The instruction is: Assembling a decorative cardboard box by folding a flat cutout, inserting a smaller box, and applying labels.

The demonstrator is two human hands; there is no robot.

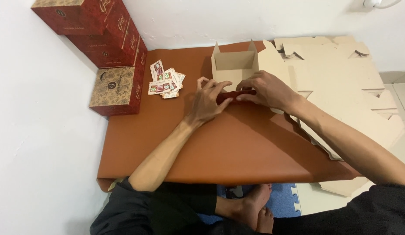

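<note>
Both my forearms reach away from me and converge at the middle. My left hand (207, 101) lies palm down, knuckles raised, fingers curled and pressing. My right hand (267, 90) comes in from the right, wrist bent, fingertips pinching just beside the left ones. My bare feet are tucked near me.

The scene is evenly and brightly lit from above. Soft shadows are cast beneath the forearms onto the brown table (237, 148). Focus is sharp throughout; slight wide-angle bending is seen near the edges.
</note>
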